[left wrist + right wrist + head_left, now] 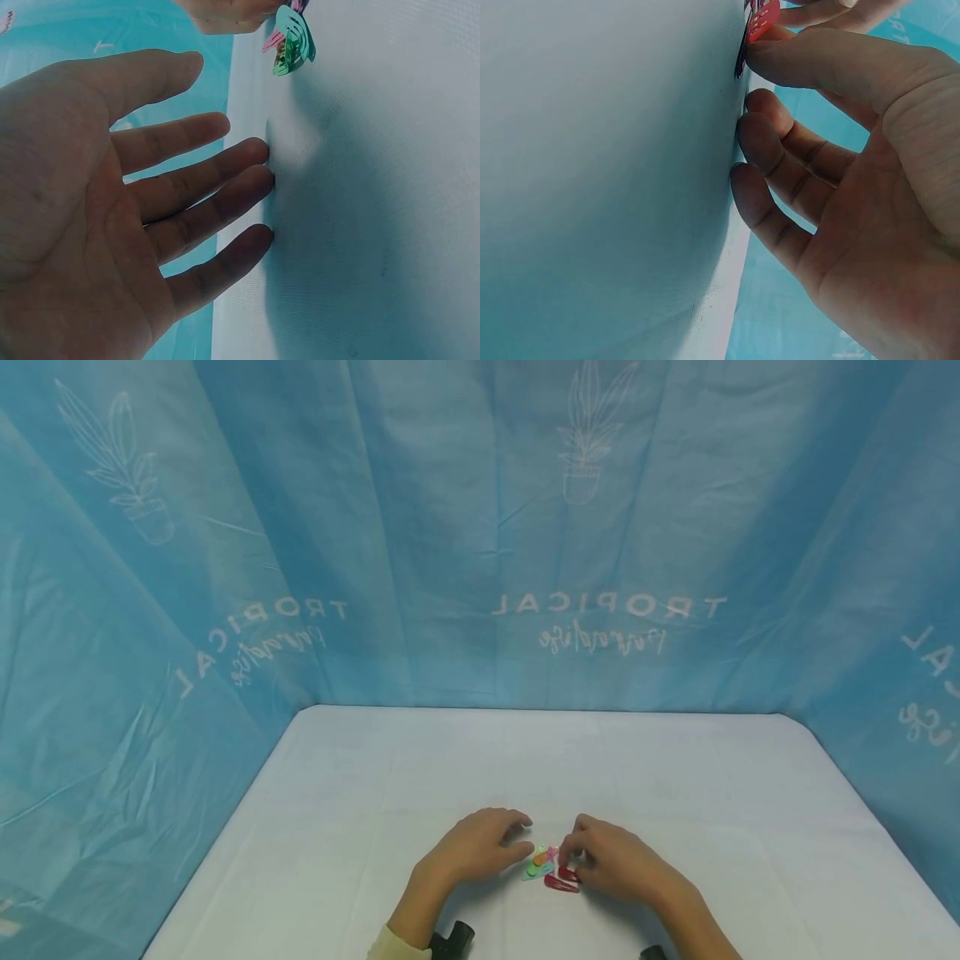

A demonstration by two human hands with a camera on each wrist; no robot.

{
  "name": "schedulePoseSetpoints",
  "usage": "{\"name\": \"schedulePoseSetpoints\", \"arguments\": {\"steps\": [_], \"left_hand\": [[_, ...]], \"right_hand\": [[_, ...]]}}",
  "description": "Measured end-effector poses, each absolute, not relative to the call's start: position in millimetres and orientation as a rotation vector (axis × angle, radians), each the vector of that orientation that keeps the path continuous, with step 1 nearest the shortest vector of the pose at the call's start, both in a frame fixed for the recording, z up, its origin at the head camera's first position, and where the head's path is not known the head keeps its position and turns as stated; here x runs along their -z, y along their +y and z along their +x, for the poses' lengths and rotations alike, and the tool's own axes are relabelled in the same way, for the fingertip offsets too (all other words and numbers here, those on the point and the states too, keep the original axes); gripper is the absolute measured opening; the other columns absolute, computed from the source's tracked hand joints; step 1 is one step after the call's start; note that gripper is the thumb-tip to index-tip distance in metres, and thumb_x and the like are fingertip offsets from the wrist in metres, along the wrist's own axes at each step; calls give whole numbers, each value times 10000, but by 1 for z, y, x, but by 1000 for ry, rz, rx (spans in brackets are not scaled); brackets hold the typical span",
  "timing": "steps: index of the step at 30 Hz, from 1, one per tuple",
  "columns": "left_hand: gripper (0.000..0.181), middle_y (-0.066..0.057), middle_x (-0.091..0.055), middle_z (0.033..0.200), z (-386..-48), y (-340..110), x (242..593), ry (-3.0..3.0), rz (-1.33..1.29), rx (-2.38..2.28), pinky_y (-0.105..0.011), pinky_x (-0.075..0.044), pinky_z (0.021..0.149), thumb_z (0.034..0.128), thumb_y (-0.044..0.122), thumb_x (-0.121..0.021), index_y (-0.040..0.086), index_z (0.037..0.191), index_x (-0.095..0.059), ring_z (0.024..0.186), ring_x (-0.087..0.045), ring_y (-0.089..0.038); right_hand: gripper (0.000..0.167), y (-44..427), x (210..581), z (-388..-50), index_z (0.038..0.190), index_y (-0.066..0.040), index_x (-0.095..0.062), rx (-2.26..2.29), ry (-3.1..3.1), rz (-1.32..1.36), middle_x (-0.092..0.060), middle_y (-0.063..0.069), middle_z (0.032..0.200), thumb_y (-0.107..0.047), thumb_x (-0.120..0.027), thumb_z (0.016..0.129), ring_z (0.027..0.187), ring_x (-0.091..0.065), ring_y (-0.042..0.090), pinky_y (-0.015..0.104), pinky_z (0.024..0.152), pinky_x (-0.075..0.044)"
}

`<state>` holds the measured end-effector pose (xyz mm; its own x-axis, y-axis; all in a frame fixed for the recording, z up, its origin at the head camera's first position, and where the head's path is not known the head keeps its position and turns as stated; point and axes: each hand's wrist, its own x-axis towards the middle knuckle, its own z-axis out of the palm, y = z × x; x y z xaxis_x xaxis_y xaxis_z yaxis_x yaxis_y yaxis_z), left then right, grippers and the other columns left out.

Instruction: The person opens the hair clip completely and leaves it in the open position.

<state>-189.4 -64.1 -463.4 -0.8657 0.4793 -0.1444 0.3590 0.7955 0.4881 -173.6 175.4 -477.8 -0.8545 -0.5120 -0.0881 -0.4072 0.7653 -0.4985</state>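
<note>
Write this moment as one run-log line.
left hand: empty, beside colourful clips | right hand: pinches red clip | other red clip: on table

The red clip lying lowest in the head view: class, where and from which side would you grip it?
Probably pinch the red clip across its narrow middle, coming down from the near side: it looks long and thin, lies low on the white table, and colourful pieces and the right hand crowd its far side.
</note>
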Motion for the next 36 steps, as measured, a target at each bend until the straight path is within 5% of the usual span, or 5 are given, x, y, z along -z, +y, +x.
{"name": "schedulePoseSetpoints", "arguments": {"steps": [10, 36], "left_hand": [[394, 71, -678, 1250, -189, -65, 464, 2723, 647, -667, -433, -469, 1047, 952, 451, -649, 221, 1271, -674, 1236, -597, -160], [381, 69, -668, 1277, -188, -66, 466, 2736, 673, -690, -411, -460, 1064, 975, 418, -632, 213, 1295, -661, 1256, -585, -154]], "right_hand": [[402, 177, 480, -172, 1012, -356, -786, 737, 2722, -890, -544, -144, 901, -2, -705, 838, 740, -466, -7, 231, 665, -449], [225, 175, 478, -170, 881, -350, -713, 702, 2702, -687, -536, -171, 913, -125, -712, 888, 796, -514, 32, 288, 747, -496]]}}
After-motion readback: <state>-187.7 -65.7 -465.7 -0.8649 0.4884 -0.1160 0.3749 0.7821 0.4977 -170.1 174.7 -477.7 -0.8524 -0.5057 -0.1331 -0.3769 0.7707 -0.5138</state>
